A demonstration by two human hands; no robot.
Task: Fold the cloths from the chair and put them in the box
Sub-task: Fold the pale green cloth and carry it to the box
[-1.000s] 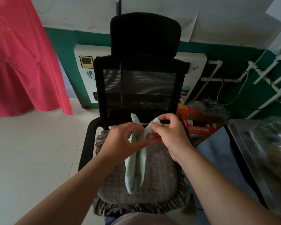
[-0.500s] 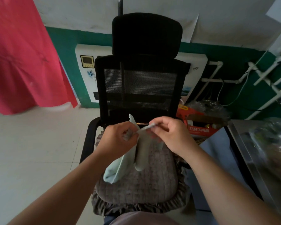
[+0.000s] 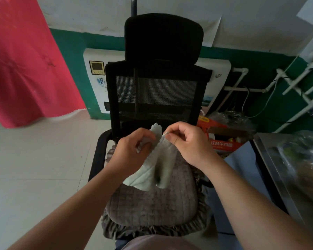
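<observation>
A pale green cloth (image 3: 153, 173) hangs in two folds above the seat of the black mesh office chair (image 3: 157, 92). My left hand (image 3: 132, 150) grips its upper left part, fingers closed around the fabric. My right hand (image 3: 186, 141) pinches the top edge between thumb and forefinger, close beside the left hand. One corner of the cloth sticks up between the two hands. The chair seat carries a grey quilted cushion (image 3: 152, 208) with a ruffled rim. An open red and orange cardboard box (image 3: 224, 141) stands on the floor to the right of the chair.
A pink curtain (image 3: 25, 60) hangs at the left over the pale tiled floor (image 3: 34, 168). A white wall heater (image 3: 96, 78) is behind the chair. At the right stand a steel table (image 3: 278, 168) with a plastic bag (image 3: 304, 156) and white pipes (image 3: 300, 83).
My hands have drawn a little closer together at the cloth's top edge. The hanging cloth has shifted, with its lower end spread leftward into two folds.
</observation>
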